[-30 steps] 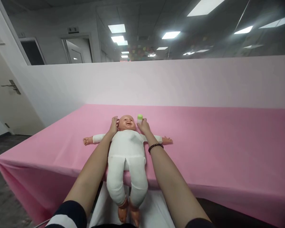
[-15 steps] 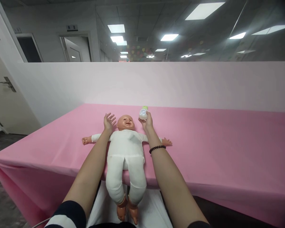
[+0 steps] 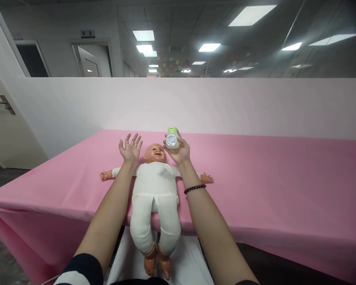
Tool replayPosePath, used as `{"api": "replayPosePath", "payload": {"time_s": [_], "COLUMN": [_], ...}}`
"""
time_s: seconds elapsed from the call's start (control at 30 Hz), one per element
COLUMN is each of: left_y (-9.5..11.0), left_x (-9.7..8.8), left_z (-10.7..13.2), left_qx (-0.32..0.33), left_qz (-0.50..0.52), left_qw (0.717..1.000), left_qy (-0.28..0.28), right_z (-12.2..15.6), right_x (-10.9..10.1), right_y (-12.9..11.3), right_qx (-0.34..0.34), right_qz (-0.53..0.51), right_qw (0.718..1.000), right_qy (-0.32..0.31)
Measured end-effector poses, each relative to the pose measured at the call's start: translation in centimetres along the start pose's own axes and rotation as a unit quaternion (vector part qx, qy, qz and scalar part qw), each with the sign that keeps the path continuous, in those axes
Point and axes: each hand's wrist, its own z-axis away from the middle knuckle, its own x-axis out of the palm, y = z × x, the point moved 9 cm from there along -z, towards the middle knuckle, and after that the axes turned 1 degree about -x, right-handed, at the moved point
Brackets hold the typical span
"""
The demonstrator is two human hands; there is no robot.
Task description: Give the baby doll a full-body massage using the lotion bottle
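Note:
A baby doll [image 3: 156,186] in a white suit lies on its back on the pink table [image 3: 269,182], arms spread, legs hanging over the near edge. My left hand [image 3: 130,148] is raised just left of the doll's head, palm up, fingers spread, holding nothing. My right hand [image 3: 178,151] holds a small white bottle [image 3: 172,139] with a green cap upright above and right of the doll's head. A dark bead bracelet [image 3: 195,189] sits on my right wrist.
A low white partition wall [image 3: 225,105] runs behind the table. A door with a handle [image 3: 2,105] stands at the far left. White cloth [image 3: 190,265] lies under the doll's feet in front of the table edge.
My left hand has come off the doll's head and opened palm up. My right hand has lifted the bottle from beside the head and brought it upward and left.

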Motion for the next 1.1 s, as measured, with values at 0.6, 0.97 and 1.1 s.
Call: {"api": "replayPosePath", "payload": {"time_s": [0.6, 0.97, 1.1], "left_y": [-0.1, -6.6, -11.1], "left_x": [5.7, 9.7, 10.7], "left_z": [2.5, 4.1, 4.9], "left_qx": [-0.079, -0.202, -0.285], "left_qz": [-0.003, -0.127, -0.187], "left_qw": [0.993, 0.967, 0.94], "left_qy": [-0.082, -0.085, -0.034], "right_z": [0.9, 1.7, 2.3], "right_x": [-5.3, -8.1, -9.5], "right_y": [-5.0, -5.0, -3.9], "right_qx": [-0.121, -0.085, -0.019], "right_qz": [0.64, 0.659, 0.62], "right_qw": [0.748, 0.727, 0.767], "right_qy": [0.13, 0.172, 0.165]}}
